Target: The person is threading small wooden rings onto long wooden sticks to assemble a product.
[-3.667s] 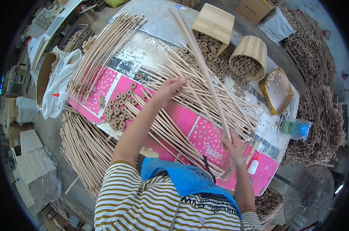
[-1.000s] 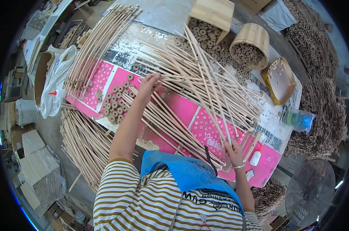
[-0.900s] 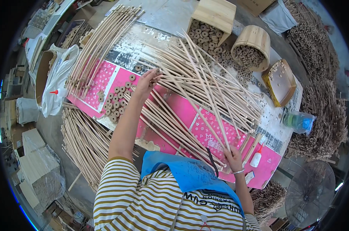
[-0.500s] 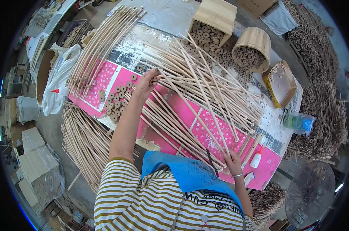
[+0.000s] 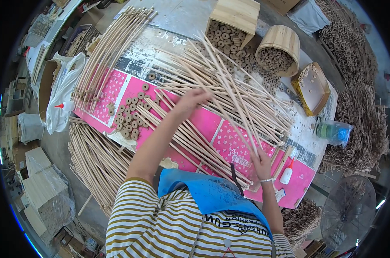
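My right hand [image 5: 260, 165] is closed around the lower end of a long thin wooden stick [image 5: 236, 103] near the table's front right. The stick slants up and away to the left and is smeared by motion. My left hand [image 5: 194, 101] is over the middle of the table, its fingers drawn together beside the blurred sticks; what they hold, if anything, is hidden. Beneath it lies a near bundle of sticks [image 5: 190, 137], and beyond it a larger pile of sticks [image 5: 246, 107]. Loose brown wooden rings [image 5: 128, 116] lie left of my left forearm.
Ringed sticks [image 5: 111, 56] lie at the far left. A square wooden box [image 5: 236, 15] and a wooden bucket [image 5: 281, 45], tipped over, hold more rings. A yellow-edged tray [image 5: 313, 92] and a glue bottle [image 5: 286, 174] are at right. A fan [image 5: 349, 213] stands beyond the table.
My left hand has moved right and nearer, away from the stick's far end where a ring showed between its fingers. My right hand has risen slightly, and the stick has swung.
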Motion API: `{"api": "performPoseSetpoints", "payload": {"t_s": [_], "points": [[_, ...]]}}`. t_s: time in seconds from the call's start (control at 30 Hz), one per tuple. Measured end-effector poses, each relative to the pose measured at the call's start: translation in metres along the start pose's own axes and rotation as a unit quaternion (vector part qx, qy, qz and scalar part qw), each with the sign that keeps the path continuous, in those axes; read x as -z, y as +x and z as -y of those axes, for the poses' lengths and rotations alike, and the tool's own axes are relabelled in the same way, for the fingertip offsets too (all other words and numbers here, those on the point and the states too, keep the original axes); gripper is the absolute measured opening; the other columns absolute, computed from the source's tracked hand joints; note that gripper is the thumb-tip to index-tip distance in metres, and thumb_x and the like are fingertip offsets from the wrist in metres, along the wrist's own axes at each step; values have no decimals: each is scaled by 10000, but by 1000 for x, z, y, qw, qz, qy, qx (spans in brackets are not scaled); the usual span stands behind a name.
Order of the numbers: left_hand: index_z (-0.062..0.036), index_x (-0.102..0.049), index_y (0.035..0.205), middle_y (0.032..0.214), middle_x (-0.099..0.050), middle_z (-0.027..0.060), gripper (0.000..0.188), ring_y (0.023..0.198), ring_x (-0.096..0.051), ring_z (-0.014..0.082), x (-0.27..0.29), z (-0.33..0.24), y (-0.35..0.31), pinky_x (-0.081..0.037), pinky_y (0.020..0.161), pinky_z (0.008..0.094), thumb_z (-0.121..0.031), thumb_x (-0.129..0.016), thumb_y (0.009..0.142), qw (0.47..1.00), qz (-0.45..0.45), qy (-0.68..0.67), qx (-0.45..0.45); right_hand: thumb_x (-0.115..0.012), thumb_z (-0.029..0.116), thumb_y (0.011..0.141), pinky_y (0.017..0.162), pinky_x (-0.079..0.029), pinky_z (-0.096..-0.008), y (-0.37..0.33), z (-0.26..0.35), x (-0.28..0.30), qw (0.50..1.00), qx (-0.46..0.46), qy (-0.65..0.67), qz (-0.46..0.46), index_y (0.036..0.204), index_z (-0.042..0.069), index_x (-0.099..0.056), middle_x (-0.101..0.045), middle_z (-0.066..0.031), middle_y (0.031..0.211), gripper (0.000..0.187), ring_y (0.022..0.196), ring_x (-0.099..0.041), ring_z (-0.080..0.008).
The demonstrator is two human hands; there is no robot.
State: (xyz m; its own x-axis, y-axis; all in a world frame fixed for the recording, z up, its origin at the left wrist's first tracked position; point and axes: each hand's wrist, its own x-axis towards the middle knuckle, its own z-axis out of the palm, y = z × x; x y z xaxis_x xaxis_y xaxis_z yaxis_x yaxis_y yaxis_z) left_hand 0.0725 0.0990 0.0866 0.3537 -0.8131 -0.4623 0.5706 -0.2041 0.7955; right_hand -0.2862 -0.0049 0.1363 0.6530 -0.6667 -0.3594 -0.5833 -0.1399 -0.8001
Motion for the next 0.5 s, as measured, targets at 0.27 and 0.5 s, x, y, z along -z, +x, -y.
{"api": "performPoseSetpoints", "payload": {"t_s": [0.27, 0.5], "points": [[39, -501, 1251, 1129, -636, 117, 379, 939, -638, 139, 32, 6, 7, -525, 746, 198, -23, -592, 888, 961, -57, -269, -29, -657, 89, 853, 663, -435, -284, 29, 27, 29, 967, 160, -119, -156, 1055, -9, -645, -594, -76, 832, 224, 730, -540, -165], [92, -358, 1366, 1315, -498, 239, 444, 1162, -566, 332, 78, -2, 0, -501, 1002, 353, -16, -425, 941, 931, -54, -343, -111, -618, 102, 913, 583, -381, -203, -36, 7, 12, 998, -12, 63, 3, 1211, 0, -614, -559, 31, 819, 315, 681, -468, -41]]}}
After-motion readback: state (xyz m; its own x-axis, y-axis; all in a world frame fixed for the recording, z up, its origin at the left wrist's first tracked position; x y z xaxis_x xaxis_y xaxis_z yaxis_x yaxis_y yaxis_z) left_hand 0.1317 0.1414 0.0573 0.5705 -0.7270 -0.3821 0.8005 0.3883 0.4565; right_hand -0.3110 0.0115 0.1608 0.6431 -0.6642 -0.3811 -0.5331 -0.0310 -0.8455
